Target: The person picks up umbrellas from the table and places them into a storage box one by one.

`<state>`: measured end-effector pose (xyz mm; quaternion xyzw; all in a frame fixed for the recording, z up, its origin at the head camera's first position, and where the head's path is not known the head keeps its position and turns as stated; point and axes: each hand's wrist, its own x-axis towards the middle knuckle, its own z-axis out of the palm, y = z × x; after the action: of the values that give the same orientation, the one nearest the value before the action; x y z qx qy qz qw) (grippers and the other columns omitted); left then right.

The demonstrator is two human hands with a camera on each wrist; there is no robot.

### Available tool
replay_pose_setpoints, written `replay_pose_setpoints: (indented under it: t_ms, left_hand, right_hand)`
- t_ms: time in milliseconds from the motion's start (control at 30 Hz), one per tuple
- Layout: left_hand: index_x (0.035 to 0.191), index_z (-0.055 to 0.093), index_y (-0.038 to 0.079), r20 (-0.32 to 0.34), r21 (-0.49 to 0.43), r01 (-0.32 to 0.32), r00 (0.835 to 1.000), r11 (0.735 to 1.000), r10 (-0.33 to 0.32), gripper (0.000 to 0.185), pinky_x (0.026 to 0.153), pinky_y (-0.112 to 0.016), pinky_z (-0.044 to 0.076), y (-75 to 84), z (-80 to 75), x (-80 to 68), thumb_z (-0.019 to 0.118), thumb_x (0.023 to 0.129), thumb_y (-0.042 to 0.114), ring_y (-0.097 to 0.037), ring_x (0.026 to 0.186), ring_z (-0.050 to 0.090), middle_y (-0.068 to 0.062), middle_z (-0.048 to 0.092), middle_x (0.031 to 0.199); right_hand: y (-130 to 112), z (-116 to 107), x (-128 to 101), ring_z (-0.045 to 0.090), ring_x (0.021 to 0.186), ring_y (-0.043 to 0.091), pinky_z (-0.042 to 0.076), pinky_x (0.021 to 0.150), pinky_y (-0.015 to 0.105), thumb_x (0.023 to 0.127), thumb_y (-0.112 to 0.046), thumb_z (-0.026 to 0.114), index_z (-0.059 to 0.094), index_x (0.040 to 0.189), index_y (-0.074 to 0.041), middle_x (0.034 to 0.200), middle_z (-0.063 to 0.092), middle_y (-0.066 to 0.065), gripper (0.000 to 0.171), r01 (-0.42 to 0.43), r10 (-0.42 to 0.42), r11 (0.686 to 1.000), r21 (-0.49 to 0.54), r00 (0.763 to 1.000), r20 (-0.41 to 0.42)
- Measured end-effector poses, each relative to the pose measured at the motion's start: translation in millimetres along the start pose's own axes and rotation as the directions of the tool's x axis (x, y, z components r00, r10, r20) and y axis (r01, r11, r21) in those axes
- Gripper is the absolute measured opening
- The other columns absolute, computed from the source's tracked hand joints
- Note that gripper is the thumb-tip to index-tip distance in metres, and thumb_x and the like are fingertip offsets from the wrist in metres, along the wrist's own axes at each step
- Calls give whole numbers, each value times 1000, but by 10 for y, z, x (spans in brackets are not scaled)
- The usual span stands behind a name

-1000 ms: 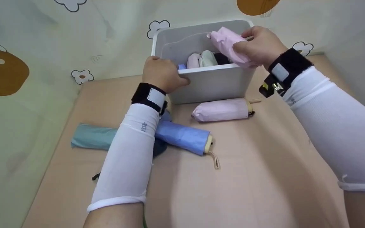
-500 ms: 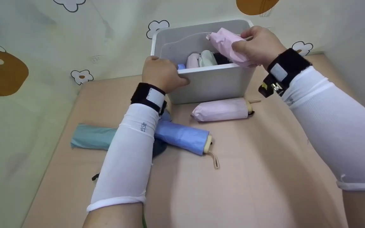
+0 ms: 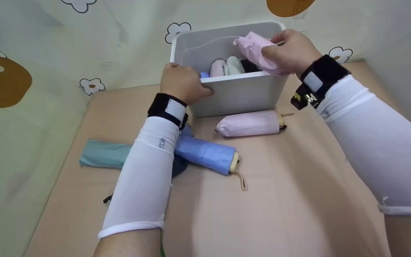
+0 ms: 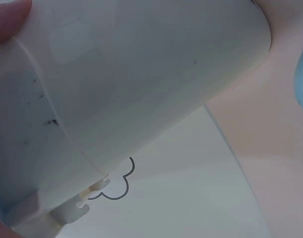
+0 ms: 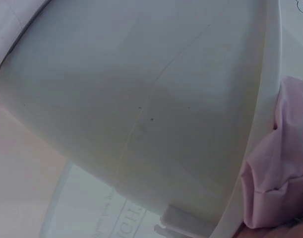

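Note:
My left hand grips the front left corner of a white plastic bin, its thumb lying along the outer front wall. A thumb or fingertip shows at the upper left of the left wrist view, against the bin wall. My right hand holds a pink folded umbrella tilted over the bin's front right rim, thumb on the near side. In the right wrist view the umbrella's pink fabric hangs by the rim. Inside the bin lie a pale pink roll, a pale green roll and something black.
Another pink folded umbrella lies before the bin. Nearer, a blue folded umbrella with a looped strap and a teal folded umbrella lie partly behind the left sleeve. A patterned wall covering rises behind the tan table.

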<state>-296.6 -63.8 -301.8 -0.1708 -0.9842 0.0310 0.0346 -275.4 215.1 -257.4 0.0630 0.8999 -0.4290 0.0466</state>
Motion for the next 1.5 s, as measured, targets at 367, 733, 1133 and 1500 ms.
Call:
replay_pose_setpoints:
  t_ms: [367, 733, 1133, 1500]
  left_hand:
    - [76, 68, 13, 14, -22, 20, 1000, 1000, -19, 46, 125, -52, 31, 16, -13, -1, 64, 87, 58, -27, 99, 72, -3, 71, 77]
    - [75, 67, 13, -4, -25, 15, 1000, 1000, -15, 45, 126, -53, 30, 29, -28, -12, 63, 87, 56, -27, 100, 72, -4, 70, 75]
    - [78, 71, 12, -21, -32, 22, 1000, 999, -23, 45, 125, -52, 31, 55, -52, -25, 64, 88, 56, -26, 99, 71, -5, 71, 75]
    - [88, 77, 10, -72, -13, -5, 997, 1000, 4, 50, 119, -51, 37, 168, -121, -93, 65, 89, 59, -27, 97, 72, -7, 76, 82]
  right_hand:
    - [-9, -12, 34, 55, 97, 10, 56, 68, 17, 98, -44, 60, 46, 148, -6, 128, 54, 3, 65, -3, 3, 999, -51, 1000, -10]
    - [-6, -40, 31, 55, 97, 11, 57, 71, 18, 99, -44, 60, 46, 147, -7, 128, 53, 3, 63, -30, 30, 998, -49, 1000, 6]
    - [14, -61, -7, 55, 101, 12, 56, 74, 19, 98, -46, 60, 48, 144, -8, 129, 53, 2, 60, -10, 10, 999, -30, 1000, -18]
    - [96, -10, -236, 54, 113, 15, 54, 94, 24, 100, -48, 59, 55, 145, -13, 134, 57, 2, 57, 28, -27, 1000, 5, 983, -180]
